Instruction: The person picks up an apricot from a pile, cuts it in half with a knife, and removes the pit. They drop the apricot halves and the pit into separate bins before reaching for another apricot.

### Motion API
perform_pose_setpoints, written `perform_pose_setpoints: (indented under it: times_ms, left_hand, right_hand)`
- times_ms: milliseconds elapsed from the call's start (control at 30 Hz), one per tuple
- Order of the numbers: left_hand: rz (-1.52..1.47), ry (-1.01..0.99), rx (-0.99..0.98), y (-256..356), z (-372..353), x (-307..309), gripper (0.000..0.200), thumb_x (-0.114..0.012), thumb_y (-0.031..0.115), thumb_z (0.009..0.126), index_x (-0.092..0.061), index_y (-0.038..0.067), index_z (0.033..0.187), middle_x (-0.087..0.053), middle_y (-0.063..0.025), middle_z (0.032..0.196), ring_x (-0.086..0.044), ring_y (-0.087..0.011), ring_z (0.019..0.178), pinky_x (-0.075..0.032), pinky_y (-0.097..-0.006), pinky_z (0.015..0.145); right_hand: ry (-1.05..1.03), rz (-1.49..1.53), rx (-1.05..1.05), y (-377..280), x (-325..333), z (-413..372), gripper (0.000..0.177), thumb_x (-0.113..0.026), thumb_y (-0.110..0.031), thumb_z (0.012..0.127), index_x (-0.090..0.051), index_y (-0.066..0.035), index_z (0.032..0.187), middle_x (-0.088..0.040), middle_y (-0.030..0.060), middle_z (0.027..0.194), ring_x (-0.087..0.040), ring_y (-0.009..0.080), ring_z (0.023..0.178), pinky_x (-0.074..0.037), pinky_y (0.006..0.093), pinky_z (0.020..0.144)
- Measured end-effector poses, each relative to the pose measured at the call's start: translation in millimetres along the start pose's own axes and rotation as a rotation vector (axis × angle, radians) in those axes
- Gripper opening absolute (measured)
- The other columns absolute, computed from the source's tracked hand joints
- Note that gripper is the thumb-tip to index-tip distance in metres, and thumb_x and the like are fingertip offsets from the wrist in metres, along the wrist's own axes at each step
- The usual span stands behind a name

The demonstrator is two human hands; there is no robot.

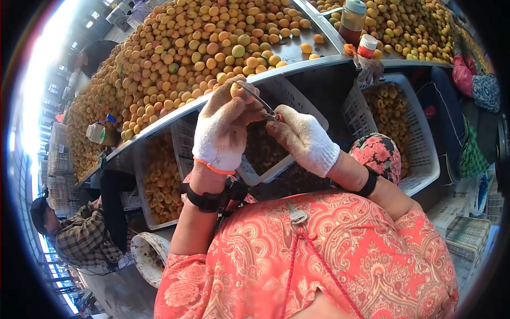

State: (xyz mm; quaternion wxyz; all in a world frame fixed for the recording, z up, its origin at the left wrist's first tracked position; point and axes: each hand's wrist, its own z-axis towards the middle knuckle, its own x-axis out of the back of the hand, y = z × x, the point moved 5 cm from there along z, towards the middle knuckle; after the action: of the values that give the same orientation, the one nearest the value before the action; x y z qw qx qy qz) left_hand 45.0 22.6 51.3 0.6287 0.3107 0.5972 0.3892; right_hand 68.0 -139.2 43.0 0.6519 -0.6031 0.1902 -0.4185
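Observation:
My left hand, in a soiled white work glove with an orange cuff edge, holds an orange-yellow apricot between its fingers at the table's front edge. My right hand, gloved the same way, is closed around the handle of a small metal tool with a red part. The tool's thin shaft slants up left to the apricot. Whether its tip touches or enters the fruit is hard to tell. Both hands are close together above a grey crate with dark contents.
Whole apricots are heaped on the metal table. Crates of cut fruit stand left and right. A drink bottle and red jar stand above. A white bucket and a seated person are left.

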Motion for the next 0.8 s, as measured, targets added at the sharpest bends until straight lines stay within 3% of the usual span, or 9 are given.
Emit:
perform_pose_setpoints:
  times_ms: [100, 400, 467, 500, 567, 600, 633, 700, 800]
  left_hand:
    - [0.010, 0.000, -0.048, 2, -4, -5, 0.038, -0.064, 0.016, 0.092, -0.055, 0.000, 0.126, -0.061, -0.0077, 0.112, -0.062, -0.0182, 0.101, -0.054, -0.0340, 0.085]
    - [0.018, 0.157, -0.093, 3, -9, -11, 0.026, -0.061, 0.000, 0.089, -0.059, 0.000, 0.115, -0.063, -0.0101, 0.104, -0.064, -0.0184, 0.086, -0.055, -0.0323, 0.079]
    - [0.018, 0.162, -0.124, 5, -14, -3, 0.028, -0.064, 0.001, 0.088, -0.059, -0.002, 0.115, -0.064, -0.0088, 0.102, -0.063, -0.0157, 0.084, -0.053, -0.0293, 0.074]
    - [0.100, 0.198, -0.152, 10, -21, 3, 0.030, -0.066, 0.002, 0.087, -0.059, -0.002, 0.116, -0.064, -0.0082, 0.101, -0.062, -0.0139, 0.082, -0.052, -0.0278, 0.072]
    - [0.211, 0.308, -0.172, 32, -42, 17, 0.032, -0.066, 0.000, 0.085, -0.060, -0.002, 0.116, -0.065, -0.0085, 0.100, -0.061, -0.0126, 0.080, -0.052, -0.0258, 0.072]
    - [0.273, 0.355, -0.197, 45, -59, 34, 0.032, -0.064, -0.002, 0.084, -0.060, -0.002, 0.116, -0.065, -0.0086, 0.101, -0.061, -0.0125, 0.080, -0.052, -0.0255, 0.072]
    - [0.331, 0.398, -0.210, 56, -77, 51, 0.032, -0.063, -0.003, 0.084, -0.060, -0.003, 0.116, -0.065, -0.0088, 0.101, -0.061, -0.0124, 0.080, -0.052, -0.0251, 0.072]
    - [0.362, 0.556, -0.311, 71, -129, 97, 0.032, -0.063, -0.003, 0.084, -0.060, -0.003, 0.116, -0.066, -0.0073, 0.098, -0.061, -0.0121, 0.078, -0.052, -0.0251, 0.069]
    - [0.443, 0.902, -0.234, 78, -225, 158, 0.029, -0.065, -0.002, 0.084, -0.062, -0.001, 0.113, -0.065, -0.0052, 0.096, -0.060, -0.0115, 0.075, -0.050, -0.0233, 0.066]
  right_hand:
    - [-0.006, -0.003, -0.001, -8, -1, -2, 0.026, -0.056, -0.025, 0.101, -0.051, -0.001, 0.095, -0.059, 0.0200, 0.070, -0.062, 0.0363, 0.066, -0.047, 0.0403, 0.060]
    - [0.014, -0.073, 0.024, -5, -5, -2, 0.020, -0.056, -0.020, 0.100, -0.052, -0.001, 0.097, -0.060, 0.0203, 0.069, -0.063, 0.0405, 0.068, -0.047, 0.0432, 0.059]
    - [0.001, 0.015, 0.061, 5, -13, -3, 0.017, -0.054, -0.017, 0.100, -0.054, 0.000, 0.100, -0.064, 0.0199, 0.077, -0.065, 0.0332, 0.067, -0.048, 0.0421, 0.059]
    - [0.001, 0.001, 0.120, 1, -16, -5, 0.019, -0.051, -0.019, 0.102, -0.056, 0.000, 0.102, -0.062, 0.0126, 0.074, -0.062, 0.0220, 0.064, -0.047, 0.0366, 0.056]
    - [-0.032, 0.291, -0.110, 10, -28, -6, 0.025, -0.049, -0.026, 0.105, -0.057, -0.004, 0.099, -0.050, -0.0037, 0.069, -0.046, 0.0028, 0.058, -0.037, 0.0206, 0.049]
    - [-0.079, 0.182, -0.153, 8, -28, -5, 0.029, -0.048, -0.032, 0.105, -0.057, -0.005, 0.099, -0.048, -0.0052, 0.066, -0.041, 0.0016, 0.052, -0.032, 0.0196, 0.045]
    - [-0.082, 0.284, -0.081, 20, -32, 0, 0.033, -0.047, -0.037, 0.106, -0.057, -0.006, 0.100, -0.047, -0.0055, 0.064, -0.037, 0.0012, 0.047, -0.026, 0.0193, 0.041]
    - [-0.115, 0.304, -0.195, 22, -40, -2, 0.033, -0.050, -0.039, 0.105, -0.057, -0.007, 0.101, -0.045, -0.0051, 0.062, -0.034, 0.0010, 0.043, -0.024, 0.0190, 0.037]
    - [-0.151, 0.329, -0.260, 22, -58, -1, 0.037, -0.054, -0.044, 0.102, -0.057, -0.008, 0.099, -0.041, -0.0056, 0.059, -0.032, 0.0016, 0.040, -0.022, 0.0186, 0.035]
